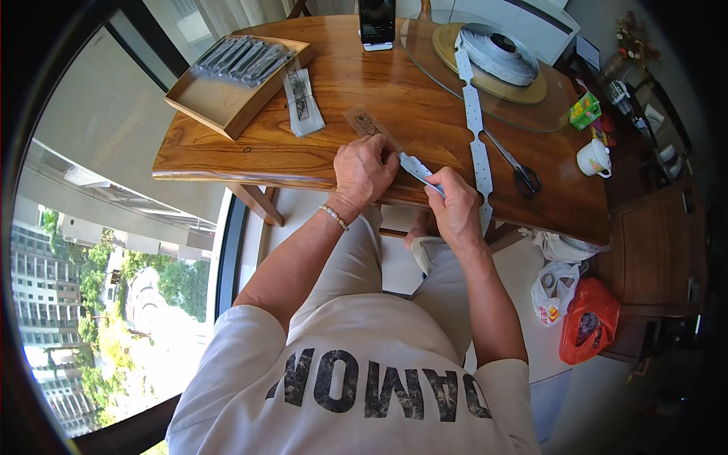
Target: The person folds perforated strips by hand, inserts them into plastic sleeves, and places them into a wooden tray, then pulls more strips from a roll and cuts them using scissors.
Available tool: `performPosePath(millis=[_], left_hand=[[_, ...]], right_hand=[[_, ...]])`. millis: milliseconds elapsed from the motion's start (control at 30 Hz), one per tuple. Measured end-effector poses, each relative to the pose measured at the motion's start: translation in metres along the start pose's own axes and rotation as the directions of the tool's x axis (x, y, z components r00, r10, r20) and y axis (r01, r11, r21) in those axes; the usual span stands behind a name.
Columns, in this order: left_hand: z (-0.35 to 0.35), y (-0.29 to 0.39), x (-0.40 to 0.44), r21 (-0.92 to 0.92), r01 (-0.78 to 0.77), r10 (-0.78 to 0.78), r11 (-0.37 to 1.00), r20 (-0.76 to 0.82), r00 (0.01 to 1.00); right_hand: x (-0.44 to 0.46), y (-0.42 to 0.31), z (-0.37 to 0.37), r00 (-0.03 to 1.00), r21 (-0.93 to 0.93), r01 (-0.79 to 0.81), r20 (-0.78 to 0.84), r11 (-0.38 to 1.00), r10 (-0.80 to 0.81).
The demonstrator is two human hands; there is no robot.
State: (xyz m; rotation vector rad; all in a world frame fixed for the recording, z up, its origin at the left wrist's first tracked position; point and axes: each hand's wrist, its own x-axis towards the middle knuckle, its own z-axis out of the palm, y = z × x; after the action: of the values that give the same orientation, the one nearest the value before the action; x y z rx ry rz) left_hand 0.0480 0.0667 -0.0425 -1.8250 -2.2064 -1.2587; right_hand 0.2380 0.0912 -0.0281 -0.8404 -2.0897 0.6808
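At the table's near edge, my left hand (pixel 366 168) is closed on one end of a clear printed plastic sleeve (pixel 365 122), which lies on the wood beyond my fingers. My right hand (pixel 455 206) pinches a short light-blue strip (pixel 415 166) whose other end reaches my left fingertips. Whether that end is inside the sleeve cannot be made out. Just right of my right hand, a long pale perforated strip (pixel 479 155) runs down from a big roll (pixel 502 57) and hangs over the edge. Black-handled scissors (pixel 525 179) lie beside it.
A wooden tray (pixel 227 110) holds several packed sleeves (pixel 241 61); more packets (pixel 305 106) lie beside it. A phone (pixel 378 24) stands at the back. The roll rests on a round board over glass. At right are a green box (pixel 585 111) and a white cup (pixel 594 158).
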Motion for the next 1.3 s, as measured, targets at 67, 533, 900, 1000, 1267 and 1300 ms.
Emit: performPosePath(millis=[67, 533, 900, 1000, 1267, 1300], left_hand=[[-0.002, 0.000, 0.000, -0.007, 0.003, -0.003, 1.000, 0.002, 1.000], [-0.004, 0.008, -0.005, 0.033, -0.082, 0.083, 0.996, -0.005, 0.997], [-0.001, 0.019, -0.010, 0.127, -0.193, 0.194, 0.973, 0.001, 0.981], [0.000, 0.020, -0.010, 0.128, -0.230, 0.232, 0.965, 0.000, 0.973], [-0.011, 0.026, -0.012, 0.047, -0.378, 0.374, 0.925, 0.078, 0.924], [-0.011, 0.026, -0.014, 0.028, -0.385, 0.383, 0.922, 0.061, 0.922]], right_hand=[[0.001, 0.000, 0.001, 0.994, -0.057, 0.105, -0.004, 0.993, -0.106], [0.005, -0.016, -0.002, 0.956, -0.488, 0.280, 0.223, 0.827, -0.192], [-0.001, -0.017, -0.009, 0.916, -0.524, 0.390, 0.305, 0.757, -0.261], [-0.004, -0.014, -0.008, 0.929, -0.525, 0.367, 0.256, 0.768, -0.269], [-0.008, -0.009, -0.012, 0.931, -0.503, 0.358, 0.260, 0.787, -0.257], [-0.008, -0.009, -0.011, 0.931, -0.496, 0.360, 0.244, 0.790, -0.271]])
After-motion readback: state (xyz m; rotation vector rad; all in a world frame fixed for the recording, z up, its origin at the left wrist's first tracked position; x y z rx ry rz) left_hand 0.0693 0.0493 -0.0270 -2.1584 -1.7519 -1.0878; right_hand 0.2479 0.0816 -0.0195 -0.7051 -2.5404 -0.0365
